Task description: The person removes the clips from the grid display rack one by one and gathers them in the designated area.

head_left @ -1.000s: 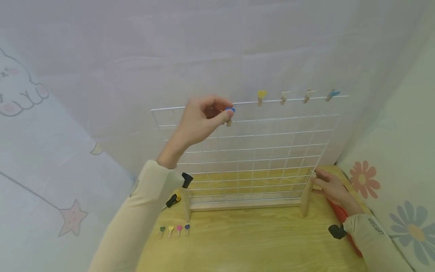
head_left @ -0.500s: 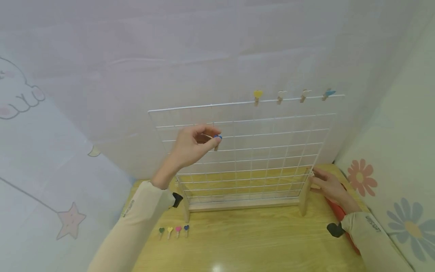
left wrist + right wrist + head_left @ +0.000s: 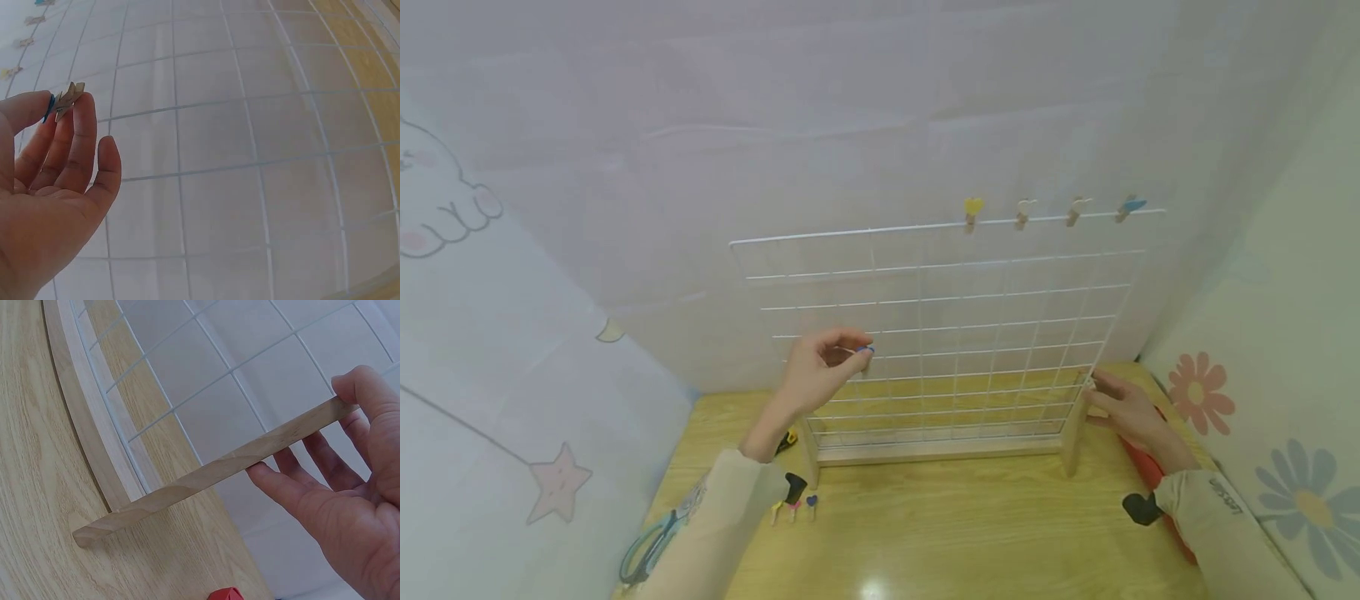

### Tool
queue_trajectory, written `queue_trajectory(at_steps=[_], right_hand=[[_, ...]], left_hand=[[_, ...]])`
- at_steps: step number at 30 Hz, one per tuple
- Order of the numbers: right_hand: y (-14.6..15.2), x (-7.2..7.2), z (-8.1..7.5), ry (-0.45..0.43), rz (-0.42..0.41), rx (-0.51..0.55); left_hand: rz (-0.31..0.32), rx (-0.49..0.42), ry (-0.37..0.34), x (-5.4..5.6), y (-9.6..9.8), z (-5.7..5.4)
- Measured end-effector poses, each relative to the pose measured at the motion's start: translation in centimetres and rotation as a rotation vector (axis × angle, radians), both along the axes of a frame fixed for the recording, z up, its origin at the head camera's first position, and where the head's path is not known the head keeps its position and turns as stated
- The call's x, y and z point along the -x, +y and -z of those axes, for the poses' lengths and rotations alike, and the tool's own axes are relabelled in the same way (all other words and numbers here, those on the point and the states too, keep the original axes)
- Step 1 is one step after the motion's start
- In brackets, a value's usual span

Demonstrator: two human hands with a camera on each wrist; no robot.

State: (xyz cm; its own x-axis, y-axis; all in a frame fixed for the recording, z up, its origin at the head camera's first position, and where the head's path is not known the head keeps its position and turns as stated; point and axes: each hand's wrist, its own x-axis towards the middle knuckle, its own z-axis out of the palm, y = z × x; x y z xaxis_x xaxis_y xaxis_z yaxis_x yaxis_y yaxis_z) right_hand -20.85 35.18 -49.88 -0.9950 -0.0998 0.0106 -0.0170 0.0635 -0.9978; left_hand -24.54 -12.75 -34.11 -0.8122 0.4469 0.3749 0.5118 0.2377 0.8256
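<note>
My left hand [image 3: 811, 373] pinches a small wooden clothespin [image 3: 70, 97] with a blue heart between thumb and fingertips, in front of the white wire grid [image 3: 865, 231]. The clothespin stands apart from the grid's top wire, lower down and toward the left. My right hand [image 3: 1133, 414] grips the right wooden upright [image 3: 212, 474] of the grid's stand, thumb on one side and fingers on the other. Clipped along the top wire's right half are a yellow heart clothespin [image 3: 973, 208], two white heart ones and a light blue one [image 3: 1131, 207].
Small heart clothespins, yellow, pink [image 3: 793, 507] and dark blue [image 3: 812, 502], lie on the wooden table [image 3: 940, 533] at front left, partly behind my sleeve. Scissors [image 3: 651, 550] with teal handles and a black-and-yellow tool [image 3: 787, 441] lie left. A red object [image 3: 1146, 467] sits beside my right wrist.
My left hand has come down from the top wire, leftward, with the blue heart clothespin still pinched. My right hand stays on the upright. The scissors now show; the green heart clothespin is hidden.
</note>
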Motion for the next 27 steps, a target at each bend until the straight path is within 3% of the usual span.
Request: queue_trajectory(at_steps=[8, 12, 15, 21, 27], right_hand=[[-0.2, 0.0, -0.5, -0.003, 0.006, -0.042], [-0.2, -0.1, -0.6, -0.013, 0.01, -0.042], [-0.2, -0.1, -0.6, -0.011, 0.011, -0.012], [-0.2, -0.1, -0.4, 0.0, 0.001, 0.051], [-0.1, -0.2, -0.2, 0.0, -0.002, 0.044]], left_hand=[[-0.05, 0.023, -0.059, -0.3, -2.1, 4.8], [-0.129, 0.047, -0.107, -0.5, -3.2, 7.6], [-0.183, 0.084, -0.105, -0.9, -3.9, 9.6], [-0.244, 0.109, -0.137, -1.6, -5.7, 13.4], [-0.391, 0.171, -0.189, -2.5, -8.5, 16.9]])
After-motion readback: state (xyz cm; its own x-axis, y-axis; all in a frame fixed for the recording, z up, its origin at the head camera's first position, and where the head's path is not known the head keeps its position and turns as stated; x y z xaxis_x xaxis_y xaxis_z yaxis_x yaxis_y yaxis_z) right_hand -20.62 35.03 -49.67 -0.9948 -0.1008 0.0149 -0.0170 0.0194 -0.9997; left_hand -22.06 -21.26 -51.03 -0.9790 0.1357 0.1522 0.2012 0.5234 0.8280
